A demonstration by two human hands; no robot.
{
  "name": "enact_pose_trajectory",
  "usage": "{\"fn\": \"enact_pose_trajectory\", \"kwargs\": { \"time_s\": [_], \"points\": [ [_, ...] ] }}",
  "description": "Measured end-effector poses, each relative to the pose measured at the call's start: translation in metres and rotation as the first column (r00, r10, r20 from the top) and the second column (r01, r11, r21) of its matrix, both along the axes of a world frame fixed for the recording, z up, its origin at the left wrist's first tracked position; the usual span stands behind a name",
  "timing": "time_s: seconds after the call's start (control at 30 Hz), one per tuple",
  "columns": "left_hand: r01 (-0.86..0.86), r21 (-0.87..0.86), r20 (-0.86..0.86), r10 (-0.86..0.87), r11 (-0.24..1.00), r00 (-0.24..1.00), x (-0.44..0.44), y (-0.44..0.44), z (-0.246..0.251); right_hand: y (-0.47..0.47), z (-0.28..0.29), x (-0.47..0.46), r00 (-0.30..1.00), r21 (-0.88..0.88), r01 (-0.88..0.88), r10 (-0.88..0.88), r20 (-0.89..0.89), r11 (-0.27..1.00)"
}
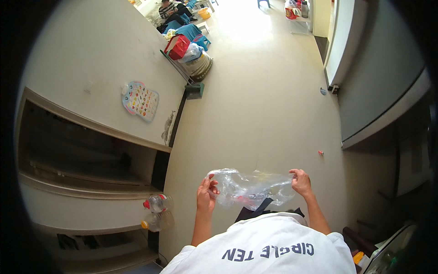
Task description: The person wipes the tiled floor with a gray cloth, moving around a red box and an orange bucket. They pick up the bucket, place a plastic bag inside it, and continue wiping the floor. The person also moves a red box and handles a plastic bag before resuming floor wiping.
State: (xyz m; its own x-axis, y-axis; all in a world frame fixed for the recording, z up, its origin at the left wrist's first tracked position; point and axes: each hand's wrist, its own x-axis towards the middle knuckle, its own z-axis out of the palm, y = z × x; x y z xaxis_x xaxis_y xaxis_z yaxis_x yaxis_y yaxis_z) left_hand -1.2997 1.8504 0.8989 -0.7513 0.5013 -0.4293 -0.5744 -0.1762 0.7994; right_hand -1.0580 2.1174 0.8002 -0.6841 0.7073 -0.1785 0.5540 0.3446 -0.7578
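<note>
A clear plastic bag [253, 186] is stretched between my two hands in front of my white shirt. My left hand [207, 193] pinches its left rim between thumb and fingers. The bag's right rim is gripped by my right hand [301, 183] at the fingertips. Something pink or red shows low in the bag; what it is cannot be told through the film. Black fabric [253, 214] lies against the lower edge of the bag, just beyond my shirt.
Two clear plastic bottles, one red-capped [157, 203] and one yellow-capped [159, 221], stand by the left shelving. A dustpan [194, 91] and a stuffed sack [198, 66] line the left wall. A small red item [320, 152] lies on the floor. A person [169, 10] sits far off.
</note>
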Motion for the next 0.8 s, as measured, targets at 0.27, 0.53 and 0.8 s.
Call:
{"fn": "enact_pose_trajectory", "kwargs": {
  "time_s": [0.27,0.53,0.8],
  "points": [
    [0.093,-0.026,-0.057,-0.095,0.995,0.994,-0.12,0.135,0.025,0.108,0.023,-0.089,0.997,-0.108,-0.026,0.018,-0.072,0.994],
    [0.056,-0.019,-0.111,-0.058,0.998,0.992,-0.214,0.292,0.014,0.251,-0.001,-0.194,1.0,-0.061,0.016,-0.015,0.007,0.998],
    [-0.114,-0.039,-0.093,0.11,0.993,0.99,-0.279,0.399,0.007,0.454,0.005,-0.322,0.974,-0.533,-0.142,0.021,-0.227,0.834]
  ]
}}
